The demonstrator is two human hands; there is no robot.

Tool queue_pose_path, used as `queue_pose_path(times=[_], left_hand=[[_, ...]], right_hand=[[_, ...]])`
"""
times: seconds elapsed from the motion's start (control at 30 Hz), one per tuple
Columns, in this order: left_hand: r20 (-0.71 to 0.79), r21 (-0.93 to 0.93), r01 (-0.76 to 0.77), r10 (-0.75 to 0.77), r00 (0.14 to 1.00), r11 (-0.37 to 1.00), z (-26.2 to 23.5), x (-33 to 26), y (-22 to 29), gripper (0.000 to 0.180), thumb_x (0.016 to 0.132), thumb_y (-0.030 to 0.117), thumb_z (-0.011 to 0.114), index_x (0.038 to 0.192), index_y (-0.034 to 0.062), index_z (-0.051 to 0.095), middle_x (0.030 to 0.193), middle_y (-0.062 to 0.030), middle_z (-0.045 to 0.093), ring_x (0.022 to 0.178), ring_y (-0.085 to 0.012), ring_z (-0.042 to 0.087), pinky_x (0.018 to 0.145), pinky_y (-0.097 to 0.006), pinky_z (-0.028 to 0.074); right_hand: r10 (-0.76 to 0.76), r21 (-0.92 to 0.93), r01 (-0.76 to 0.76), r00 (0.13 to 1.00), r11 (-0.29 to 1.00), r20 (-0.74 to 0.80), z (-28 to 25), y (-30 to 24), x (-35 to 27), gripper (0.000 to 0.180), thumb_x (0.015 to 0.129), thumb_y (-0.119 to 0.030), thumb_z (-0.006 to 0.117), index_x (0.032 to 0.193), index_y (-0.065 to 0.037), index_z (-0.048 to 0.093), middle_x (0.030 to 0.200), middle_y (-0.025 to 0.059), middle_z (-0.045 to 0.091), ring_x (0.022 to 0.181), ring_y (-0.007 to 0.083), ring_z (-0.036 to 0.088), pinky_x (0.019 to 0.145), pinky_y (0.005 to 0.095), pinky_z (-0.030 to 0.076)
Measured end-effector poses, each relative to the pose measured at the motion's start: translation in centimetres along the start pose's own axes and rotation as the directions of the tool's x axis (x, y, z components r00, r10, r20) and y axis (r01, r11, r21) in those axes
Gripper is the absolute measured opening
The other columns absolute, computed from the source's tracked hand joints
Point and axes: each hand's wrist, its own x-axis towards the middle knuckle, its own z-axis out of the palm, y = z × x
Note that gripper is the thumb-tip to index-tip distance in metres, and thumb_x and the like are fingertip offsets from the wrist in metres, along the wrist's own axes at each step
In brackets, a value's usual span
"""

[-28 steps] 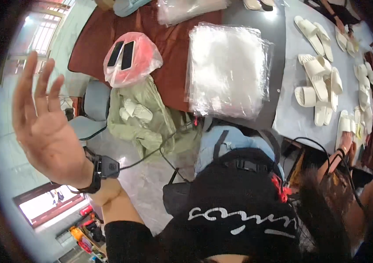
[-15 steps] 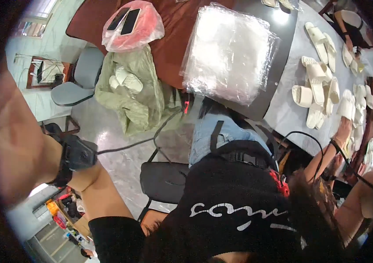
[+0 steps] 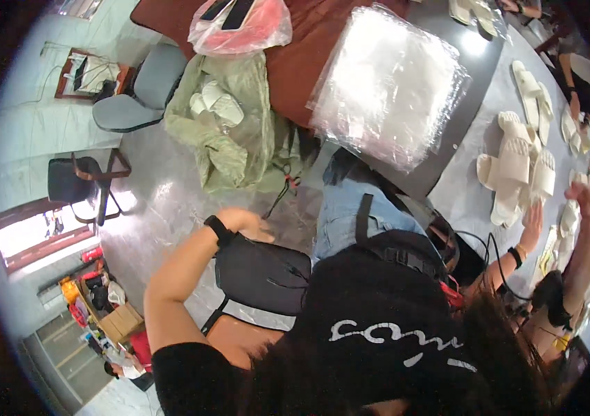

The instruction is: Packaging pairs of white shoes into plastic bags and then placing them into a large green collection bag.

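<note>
My left hand [image 3: 243, 224] hangs low on the left, with a black band round the wrist. Its fingers are loosely stretched and hold nothing; a black chair back [image 3: 260, 270] is just beneath it. At the far right my right hand [image 3: 589, 215] is raised with fingers apart, empty, a dark device on its wrist. Behind and beside that hand, cream slippers [image 3: 514, 163] lie in a pile on a grey table [image 3: 464, 156]. Another person's hand [image 3: 532, 223], with a black wristband, reaches to the near end of this pile.
A stack of clear plastic bags [image 3: 388, 87] lies on the table's left part. Further left, a pink plastic bundle [image 3: 257, 35] carries two phones. Below it an open green sack [image 3: 239, 149] holds white slippers [image 3: 218, 102]. Grey chair [image 3: 149, 87] and dark chair [image 3: 76, 179] stand leftward.
My left hand has dropped from close to the camera to beside the chair back. My right hand has come up into view with spread fingers. The whole view has shifted slightly.
</note>
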Motion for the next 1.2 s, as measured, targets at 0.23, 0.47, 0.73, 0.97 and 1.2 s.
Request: queue_pose_path(times=[0.23, 0.47, 0.73, 0.97, 1.2], left_hand=[[-0.761, 0.036, -0.176, 0.141, 0.633, 0.984, -7.5, -6.5, 0.8, 0.034, 0.083, 0.028, 0.051, 0.108, 0.0052, 0.055, 0.098, -0.0186, 0.058, 0.092, -0.034, 0.054, 0.08, -0.038, 0.042], [-0.835, 0.208, -0.474, 0.408, 0.37, 0.855, -13.1, -13.7, 10.3, 0.028, 0.08, 0.016, 0.055, 0.106, 0.0053, 0.056, 0.102, -0.0132, 0.056, 0.098, -0.0295, 0.05, 0.085, -0.036, 0.039], [-0.65, 0.36, -0.605, 0.656, 0.384, 0.71, -17.9, -16.3, 10.6, 0.037, 0.067, 0.006, 0.062, 0.103, 0.0052, 0.058, 0.11, -0.0132, 0.053, 0.108, -0.0331, 0.046, 0.091, -0.04, 0.035], [-0.767, 0.456, -0.496, 0.609, 0.203, 0.739, -22.9, -24.2, 6.4, 0.029, 0.079, 0.026, 0.051, 0.095, 0.0026, 0.06, 0.109, -0.0179, 0.054, 0.107, -0.0338, 0.047, 0.091, -0.042, 0.034], [-0.867, 0.451, -0.634, 0.478, -0.143, 0.628, -33.3, -28.1, 0.4, 0.037, 0.088, 0.017, 0.034, 0.118, -0.0029, 0.044, 0.124, -0.0155, 0.043, 0.116, -0.024, 0.04, 0.1, -0.034, 0.026]], right_hand=[[0.159, -0.465, -0.147, 0.987, 0.873, -0.014, -9.5, 6.1, 2.3, 0.037, 0.092, -0.022, 0.038, 0.123, -0.002, 0.042, 0.12, 0.0097, 0.047, 0.112, 0.0193, 0.043, 0.098, 0.0297, 0.028], [0.065, -0.427, -0.153, 0.975, 0.891, -0.215, -15.7, 7.3, 8.9, 0.038, 0.089, -0.027, 0.043, 0.119, -0.004, 0.048, 0.116, 0.0083, 0.052, 0.104, 0.0172, 0.051, 0.091, 0.0275, 0.037], [0.143, -0.15, -0.092, 0.916, 0.984, 0.376, 6.4, 5.9, 4.3, 0.024, 0.079, -0.014, 0.06, 0.1, -0.003, 0.059, 0.092, 0.0105, 0.062, 0.081, 0.019, 0.06, 0.074, 0.0303, 0.046], [-0.051, 0.147, -0.033, 0.845, 0.989, 0.532, 21.0, 3.0, 8.6, 0.035, 0.075, -0.015, 0.063, 0.106, -0.001, 0.055, 0.093, 0.013, 0.06, 0.085, 0.0266, 0.058, 0.077, 0.0331, 0.045], [-0.432, 0.24, 0.391, 0.538, 0.889, 0.724, 39.5, -5.9, 14.4, 0.086, 0.057, -0.016, 0.071, 0.132, -0.02, 0.03, 0.137, 0.014, 0.025, 0.129, 0.0337, 0.016, 0.101, 0.0504, 0.017]])
